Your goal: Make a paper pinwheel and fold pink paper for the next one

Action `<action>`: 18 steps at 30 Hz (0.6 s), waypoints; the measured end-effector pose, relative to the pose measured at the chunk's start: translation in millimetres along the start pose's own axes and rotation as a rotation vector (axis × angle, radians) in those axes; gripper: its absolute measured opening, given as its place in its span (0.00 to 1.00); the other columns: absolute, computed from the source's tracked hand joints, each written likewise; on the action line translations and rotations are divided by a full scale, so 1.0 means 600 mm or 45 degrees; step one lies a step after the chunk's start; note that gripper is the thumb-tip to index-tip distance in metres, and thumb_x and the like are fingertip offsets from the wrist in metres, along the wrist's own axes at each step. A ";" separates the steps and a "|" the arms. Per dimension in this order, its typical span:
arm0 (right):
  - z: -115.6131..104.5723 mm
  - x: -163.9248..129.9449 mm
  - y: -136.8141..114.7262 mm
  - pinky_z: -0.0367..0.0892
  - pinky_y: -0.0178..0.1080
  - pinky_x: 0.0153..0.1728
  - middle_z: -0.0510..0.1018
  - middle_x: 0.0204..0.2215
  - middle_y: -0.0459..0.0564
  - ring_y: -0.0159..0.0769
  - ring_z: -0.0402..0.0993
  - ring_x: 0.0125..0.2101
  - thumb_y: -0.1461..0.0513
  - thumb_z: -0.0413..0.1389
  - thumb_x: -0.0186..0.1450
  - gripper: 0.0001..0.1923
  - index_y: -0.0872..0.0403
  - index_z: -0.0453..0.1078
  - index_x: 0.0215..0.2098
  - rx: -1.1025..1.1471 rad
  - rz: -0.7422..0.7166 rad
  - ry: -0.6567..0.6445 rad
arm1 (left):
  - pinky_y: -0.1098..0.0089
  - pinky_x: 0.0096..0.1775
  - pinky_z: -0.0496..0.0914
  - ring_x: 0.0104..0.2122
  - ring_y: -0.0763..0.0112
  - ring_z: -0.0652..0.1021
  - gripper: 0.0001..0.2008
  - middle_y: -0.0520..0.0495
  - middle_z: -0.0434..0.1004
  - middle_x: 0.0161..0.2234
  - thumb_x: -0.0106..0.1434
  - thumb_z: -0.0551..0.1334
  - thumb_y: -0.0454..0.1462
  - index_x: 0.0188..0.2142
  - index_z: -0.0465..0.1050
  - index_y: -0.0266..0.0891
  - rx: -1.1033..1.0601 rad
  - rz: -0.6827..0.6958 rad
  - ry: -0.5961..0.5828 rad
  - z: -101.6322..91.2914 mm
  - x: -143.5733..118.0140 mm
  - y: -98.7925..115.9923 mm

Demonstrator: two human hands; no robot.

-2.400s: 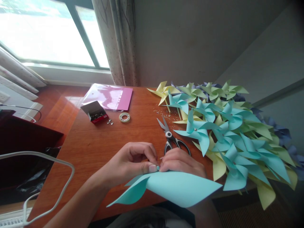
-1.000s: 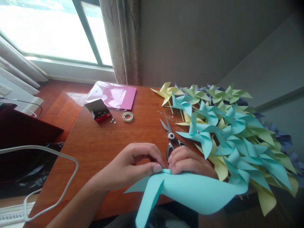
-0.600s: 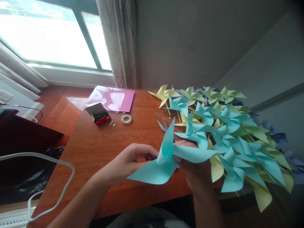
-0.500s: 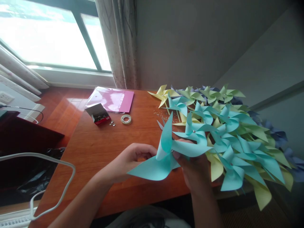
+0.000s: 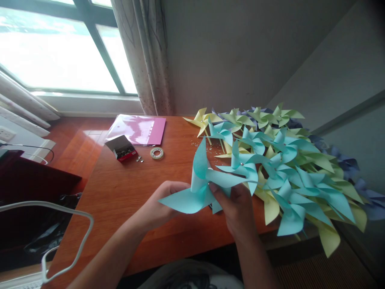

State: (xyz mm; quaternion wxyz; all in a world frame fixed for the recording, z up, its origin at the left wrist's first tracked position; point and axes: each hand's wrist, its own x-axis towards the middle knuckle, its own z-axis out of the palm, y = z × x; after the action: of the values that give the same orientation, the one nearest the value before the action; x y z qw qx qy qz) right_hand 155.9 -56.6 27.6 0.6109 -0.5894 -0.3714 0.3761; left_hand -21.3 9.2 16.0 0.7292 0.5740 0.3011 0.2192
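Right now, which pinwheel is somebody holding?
The leftmost turquoise pinwheel: the right hand grips it near its middle, while the other pinwheels lie heaped together.

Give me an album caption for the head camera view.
Right hand holds a turquoise paper pinwheel near its centre, left hand partly behind one blade, colourful pinwheels spread alongside.

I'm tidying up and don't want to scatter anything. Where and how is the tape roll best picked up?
Probably by the outer rim of the tape roll, pinched from above and from its right in this view: the ring lies flat on the table, its rim exposed, and loose metal pieces lie to its left.
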 end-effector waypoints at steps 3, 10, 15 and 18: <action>0.002 -0.002 0.002 0.75 0.44 0.45 0.85 0.38 0.52 0.47 0.82 0.42 0.56 0.67 0.59 0.11 0.53 0.81 0.37 -0.045 -0.010 0.044 | 0.76 0.27 0.59 0.24 0.77 0.63 0.10 0.53 0.67 0.22 0.61 0.66 0.38 0.27 0.75 0.33 0.002 -0.012 0.015 0.003 0.001 0.002; -0.008 0.006 0.012 0.75 0.43 0.43 0.85 0.38 0.51 0.46 0.81 0.41 0.47 0.63 0.63 0.17 0.51 0.79 0.38 0.163 0.047 -0.124 | 0.70 0.32 0.70 0.29 0.65 0.77 0.08 0.43 0.80 0.28 0.61 0.68 0.38 0.29 0.79 0.33 -0.031 0.061 0.138 0.006 0.006 -0.003; -0.018 0.014 0.034 0.73 0.39 0.36 0.83 0.38 0.53 0.42 0.78 0.38 0.43 0.52 0.69 0.24 0.51 0.79 0.46 0.273 0.152 -0.197 | 0.72 0.31 0.70 0.29 0.68 0.76 0.08 0.45 0.79 0.28 0.59 0.71 0.39 0.30 0.78 0.35 -0.322 0.073 0.409 0.007 0.008 -0.009; -0.004 0.008 0.042 0.69 0.34 0.30 0.81 0.28 0.49 0.35 0.75 0.28 0.48 0.61 0.66 0.17 0.53 0.79 0.38 0.087 0.195 -0.210 | 0.73 0.31 0.69 0.28 0.72 0.74 0.11 0.49 0.76 0.27 0.54 0.75 0.40 0.30 0.78 0.36 -0.586 0.051 0.469 0.013 0.009 -0.004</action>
State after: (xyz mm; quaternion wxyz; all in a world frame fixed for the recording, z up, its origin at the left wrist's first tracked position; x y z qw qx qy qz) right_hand 159.7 -52.8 2.4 0.5674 -0.5620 -0.3612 0.4813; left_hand -11.9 6.9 14.0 0.7688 0.3499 0.3594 0.3966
